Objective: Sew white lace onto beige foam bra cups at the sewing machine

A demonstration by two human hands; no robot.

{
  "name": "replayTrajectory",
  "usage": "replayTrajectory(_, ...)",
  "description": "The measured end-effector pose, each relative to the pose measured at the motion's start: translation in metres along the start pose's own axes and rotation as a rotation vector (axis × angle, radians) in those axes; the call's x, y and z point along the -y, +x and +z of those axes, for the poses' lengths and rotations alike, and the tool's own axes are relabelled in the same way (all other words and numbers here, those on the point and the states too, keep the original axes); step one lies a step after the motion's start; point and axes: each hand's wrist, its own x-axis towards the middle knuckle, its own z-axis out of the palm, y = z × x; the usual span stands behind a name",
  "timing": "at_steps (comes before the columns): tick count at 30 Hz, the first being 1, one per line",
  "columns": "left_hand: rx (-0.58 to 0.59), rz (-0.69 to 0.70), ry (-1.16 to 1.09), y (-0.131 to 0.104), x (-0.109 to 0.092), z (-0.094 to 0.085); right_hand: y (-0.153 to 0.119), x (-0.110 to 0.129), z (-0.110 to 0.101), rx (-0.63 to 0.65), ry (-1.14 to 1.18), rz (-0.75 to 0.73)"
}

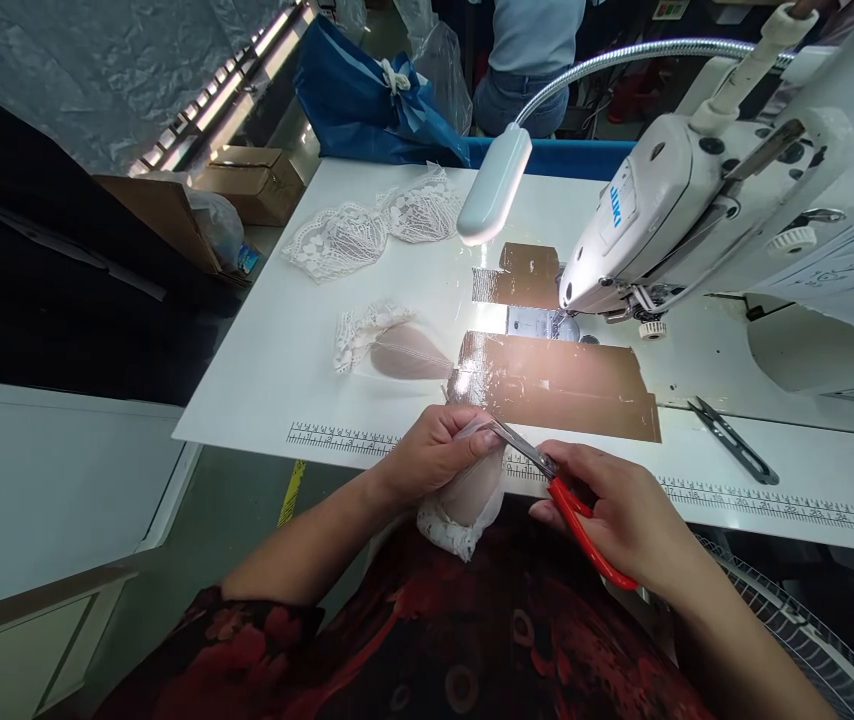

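Note:
Near the table's front edge, my left hand (446,450) pinches a white lace bra cup (468,500), its lace border hanging down towards my lap. Red-handled scissors (588,535) are in my right hand (618,500), fingers wrapped round the handles. Their blades point up and left, with the tips at the fabric by my left fingertips; whether they cut into it I cannot tell. A second lace cup (404,350) with a beige inner part lies on the table just beyond. Farther back rest two joined white lace pieces (344,240).
A white sewing machine (637,210) stands at the right, under a flexible-neck lamp (497,185). Brown tape sheets (562,380) cover part of the white table (247,360). Thread snips (734,440) lie at right, near a printed ruler strip (772,500). Another person (532,60) sits beyond.

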Motion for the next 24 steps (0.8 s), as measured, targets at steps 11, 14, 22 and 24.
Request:
replayTrajectory(11, -0.007, -0.025, -0.015, -0.002, 0.001, 0.001, 0.001, 0.001, 0.001, 0.001, 0.091, -0.052)
replayTrajectory(14, -0.017, -0.025, -0.026, -0.001, 0.002, 0.002, 0.003, 0.000, 0.004, 0.010, 0.077, -0.057)
replayTrajectory(22, -0.019, -0.004, 0.063, -0.002, -0.004, -0.004, 0.003, -0.002, 0.006, -0.087, 0.085, -0.025)
replayTrajectory(24, 0.007, 0.025, 0.179, -0.005, -0.018, -0.020, 0.000, -0.006, 0.005, -0.138, 0.062, 0.002)
